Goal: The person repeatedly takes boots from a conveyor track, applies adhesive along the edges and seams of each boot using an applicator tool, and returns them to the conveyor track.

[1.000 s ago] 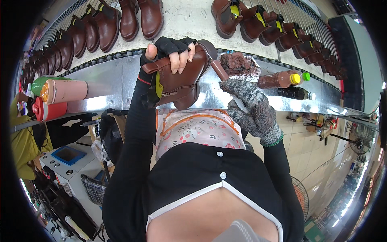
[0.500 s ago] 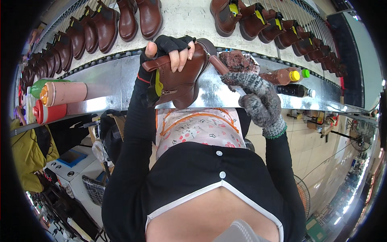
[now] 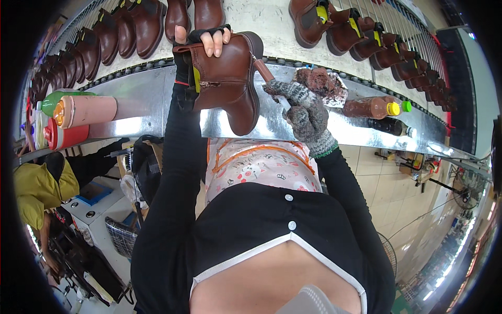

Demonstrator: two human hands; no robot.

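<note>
A dark brown ankle boot (image 3: 222, 70) with a side zip and yellow lining lies on its side in my left hand (image 3: 210, 37). That hand wears a black fingerless glove, its bare fingertips curled over the boot's upper edge. My right hand (image 3: 305, 107), in a grey knitted glove, is closed round a slim pen-like tube (image 3: 264, 70) with a brown barrel and a whitish end. The tube's far tip points at the boot's sole edge by the heel; whether it touches I cannot tell. Just beyond my right hand sits a brown-stained sponge-like lump (image 3: 319, 82) on crumpled white wrapping.
Rows of brown boots (image 3: 148, 26) line the pale conveyor (image 3: 256, 21) ahead. On the metal ledge (image 3: 141, 107) stand a pink bottle (image 3: 86, 111) and a red container (image 3: 65, 134) at left, and a brown-filled bottle (image 3: 368, 108) and a dark bottle (image 3: 389, 126) at right. Someone in yellow (image 3: 42, 188) is at far left.
The boot has moved left and up a little and turned so its toe hangs down. My right hand has come left with the tube, staying close to the boot's sole.
</note>
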